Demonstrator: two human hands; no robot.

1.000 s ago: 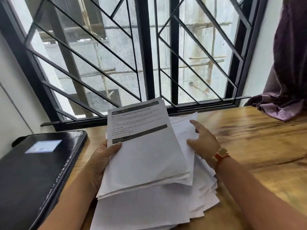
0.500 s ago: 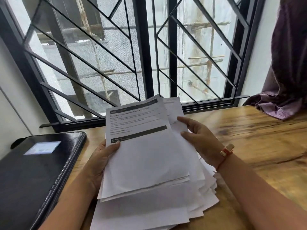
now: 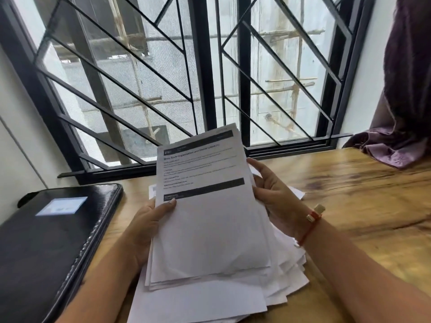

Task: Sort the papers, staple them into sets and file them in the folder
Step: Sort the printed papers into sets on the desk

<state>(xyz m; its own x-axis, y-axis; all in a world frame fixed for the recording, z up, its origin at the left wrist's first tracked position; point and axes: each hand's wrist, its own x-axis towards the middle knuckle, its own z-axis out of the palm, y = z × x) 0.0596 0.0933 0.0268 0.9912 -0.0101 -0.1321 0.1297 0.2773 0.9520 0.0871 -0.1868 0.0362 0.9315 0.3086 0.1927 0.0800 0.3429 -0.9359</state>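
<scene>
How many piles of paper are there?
2: a stack of white printed sheets, held by the left hand and right hand; a loose white pile on the wooden table beneath, partly hidden.

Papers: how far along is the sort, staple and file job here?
Done: nothing visibly finished; no stapled set shows. In hand: the left hand and right hand hold a printed stack above the loose sheets on the table, so sorting is under way. Left: stapling and filing; the black folder lies closed at the left.

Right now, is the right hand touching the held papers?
Touching. The head view shows the right hand's fingers pressed against the right edge of the held papers.
</scene>
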